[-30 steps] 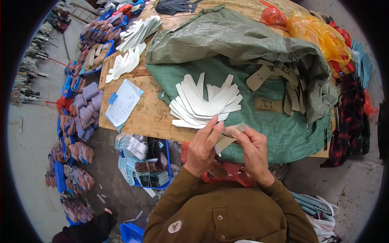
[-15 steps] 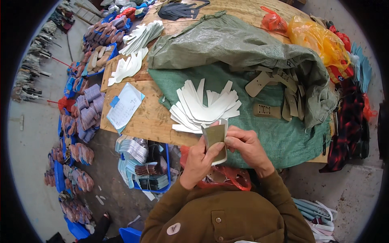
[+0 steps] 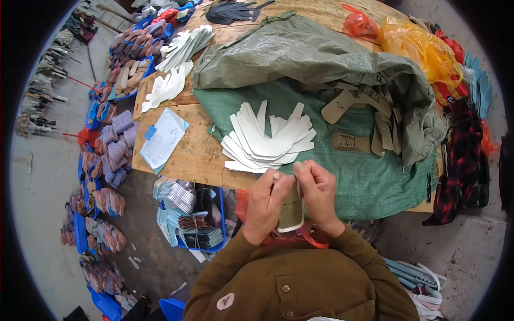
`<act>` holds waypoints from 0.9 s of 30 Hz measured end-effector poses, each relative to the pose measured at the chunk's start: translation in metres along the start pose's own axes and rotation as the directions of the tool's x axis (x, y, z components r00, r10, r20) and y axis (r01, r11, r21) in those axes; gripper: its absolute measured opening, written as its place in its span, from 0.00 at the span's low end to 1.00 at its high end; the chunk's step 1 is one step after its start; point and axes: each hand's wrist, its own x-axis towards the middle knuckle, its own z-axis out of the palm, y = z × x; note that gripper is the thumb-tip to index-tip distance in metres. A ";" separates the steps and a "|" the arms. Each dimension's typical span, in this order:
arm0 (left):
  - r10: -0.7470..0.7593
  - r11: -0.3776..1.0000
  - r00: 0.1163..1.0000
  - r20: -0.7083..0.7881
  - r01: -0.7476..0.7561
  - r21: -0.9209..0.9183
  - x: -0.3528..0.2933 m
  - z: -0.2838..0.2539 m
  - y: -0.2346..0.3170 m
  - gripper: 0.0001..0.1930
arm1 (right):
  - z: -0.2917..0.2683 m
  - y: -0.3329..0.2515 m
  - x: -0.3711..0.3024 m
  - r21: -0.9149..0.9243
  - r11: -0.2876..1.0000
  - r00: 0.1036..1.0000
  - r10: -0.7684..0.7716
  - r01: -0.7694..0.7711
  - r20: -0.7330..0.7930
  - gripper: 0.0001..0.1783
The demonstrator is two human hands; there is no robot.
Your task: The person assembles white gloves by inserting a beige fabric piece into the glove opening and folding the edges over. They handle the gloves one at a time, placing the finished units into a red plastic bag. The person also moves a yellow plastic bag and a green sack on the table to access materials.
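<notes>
Between my two hands, close to my body, is an olive-tan shoe-sole-shaped piece [image 3: 290, 212] with a white edge along its lower end. My left hand [image 3: 263, 206] is closed round its left side, the thumb bent over the upper part. At its upper right edge my right hand [image 3: 319, 195] pinches with thumb and fingers. The fists hide the top of the piece. Just beyond them, a fanned pile of white curved cut pieces [image 3: 270, 142] lies partly on the table and partly on a green woven sack [image 3: 342, 187]. Loose tan sole-shaped pieces [image 3: 350, 142] spill from the sack's mouth.
A paper sheet [image 3: 163, 140] and more white pieces [image 3: 168, 85] lie on the wooden table [image 3: 193, 160]. Below its near left edge stands a blue crate [image 3: 222, 214] of stacked strips. Yellow [image 3: 417, 48] and red plastic bags [image 3: 360, 24] sit at the far right.
Both hands have closed in over the upper end of the piece, which has tipped so its top is now covered. My right hand has drawn slightly left and up. The view has shifted slightly.
</notes>
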 end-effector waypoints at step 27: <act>-0.143 0.985 0.694 0.705 0.027 0.173 0.007 -0.050 0.007 0.14 | -0.059 -0.037 0.005 -0.186 0.871 0.487 0.418 -0.455 0.767 0.12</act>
